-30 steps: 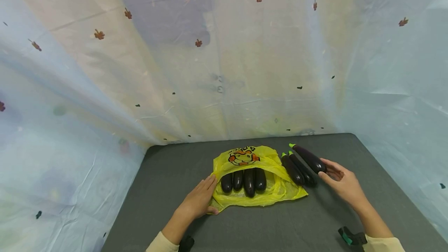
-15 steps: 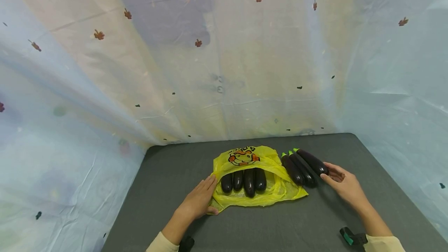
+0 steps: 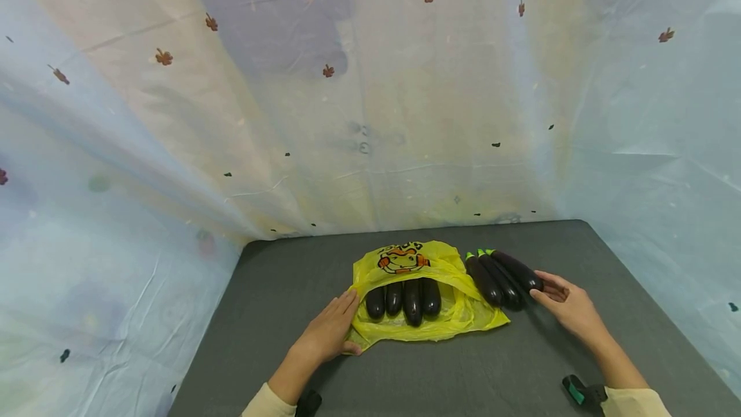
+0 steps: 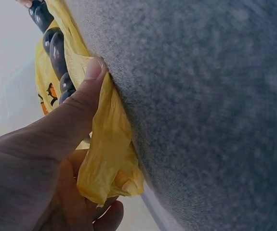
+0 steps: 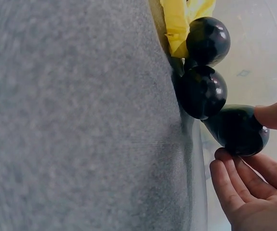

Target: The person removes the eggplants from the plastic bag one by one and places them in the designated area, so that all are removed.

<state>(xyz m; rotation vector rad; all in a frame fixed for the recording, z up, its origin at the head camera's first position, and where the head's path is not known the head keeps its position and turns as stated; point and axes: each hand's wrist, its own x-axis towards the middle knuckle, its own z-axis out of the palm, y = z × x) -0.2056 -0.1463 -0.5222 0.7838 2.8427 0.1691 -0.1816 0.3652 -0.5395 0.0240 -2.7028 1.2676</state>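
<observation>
My right hand (image 3: pixel 570 307) holds an eggplant (image 3: pixel 515 268) by its blunt end, thumb on one side and fingertips on the other. Two more eggplants (image 3: pixel 485 280) lie just left of it, stems pointing to the back. A yellow plastic bag (image 3: pixel 469 320) with a cartoon print lies mid-table, its mouth toward me. Inside, several eggplants (image 3: pixel 411 302) show their rounded ends; their stems are hidden. At the bag's left edge is my left hand (image 3: pixel 327 330). In the left wrist view, its thumb (image 4: pixel 94 72) lies over the plastic, with curled fingers on the far side.
The grey table (image 3: pixel 278 288) extends around the bag, its back edge against a patterned curtain (image 3: pixel 370 114). More curtain hangs at both sides. A dark strap (image 3: pixel 581 393) with a green patch sits at the right wrist.
My right hand has brought its eggplant slightly toward me and lowered its stem end, close beside the other two. The left hand and the bag have stayed in place.
</observation>
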